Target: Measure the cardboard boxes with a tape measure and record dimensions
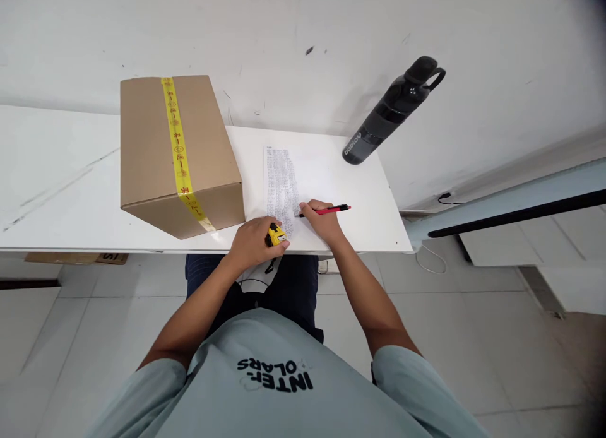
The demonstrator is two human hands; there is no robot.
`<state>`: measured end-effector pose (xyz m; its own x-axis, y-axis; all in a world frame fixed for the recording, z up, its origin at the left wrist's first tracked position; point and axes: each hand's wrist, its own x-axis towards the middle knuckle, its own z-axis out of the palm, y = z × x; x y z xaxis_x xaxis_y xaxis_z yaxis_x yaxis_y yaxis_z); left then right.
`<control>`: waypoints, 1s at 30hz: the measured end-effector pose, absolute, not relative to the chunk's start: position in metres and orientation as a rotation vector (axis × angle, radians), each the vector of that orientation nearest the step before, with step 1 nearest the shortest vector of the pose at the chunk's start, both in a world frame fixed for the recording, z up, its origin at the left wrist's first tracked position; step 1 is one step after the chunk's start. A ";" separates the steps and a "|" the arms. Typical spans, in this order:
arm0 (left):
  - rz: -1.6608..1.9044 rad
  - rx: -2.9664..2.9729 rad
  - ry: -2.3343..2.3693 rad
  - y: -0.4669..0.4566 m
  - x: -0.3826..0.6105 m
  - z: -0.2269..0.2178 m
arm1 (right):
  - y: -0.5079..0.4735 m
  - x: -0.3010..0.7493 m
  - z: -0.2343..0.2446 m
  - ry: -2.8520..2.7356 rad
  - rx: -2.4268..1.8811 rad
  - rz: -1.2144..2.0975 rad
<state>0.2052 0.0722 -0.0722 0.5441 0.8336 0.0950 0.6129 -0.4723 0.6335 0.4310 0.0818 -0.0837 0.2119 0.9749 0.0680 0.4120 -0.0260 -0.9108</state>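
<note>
My right hand (pixel 322 219) is closed around a red and black pen (pixel 335 209), its tip down at a white sheet of paper (pixel 312 166) covered on the left with dense rows of small writing. Over the lower left part of the sheet, at the table's front edge, my left hand (pixel 253 241) grips a yellow and black tape measure (pixel 276 236) between thumb and fingers. No drawn-out blade shows on it. A cardboard box (pixel 199 135) with yellow printed tape stands just left of the paper and of my left hand.
A black bottle (pixel 388 115) with a loop lid stands on the white table (pixel 61 185) near its right back corner, close to the wall (pixel 265 40). A pale blue post (pixel 502 198) lies to the right. Flat cardboard (pixel 76 257) shows below the table.
</note>
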 end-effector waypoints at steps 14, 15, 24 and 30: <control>0.536 2.240 1.164 0.071 0.203 -0.073 | 0.081 0.429 -0.081 -1.301 -1.606 0.787; 0.541 2.240 1.159 0.071 0.203 -0.073 | 0.081 0.429 -0.082 -1.304 -1.606 0.790; 0.513 2.222 1.172 0.070 0.203 -0.069 | 0.079 0.428 -0.082 -1.300 -1.605 0.766; 0.516 2.222 1.172 0.070 0.203 -0.071 | 0.077 0.426 -0.080 -1.292 -1.614 0.744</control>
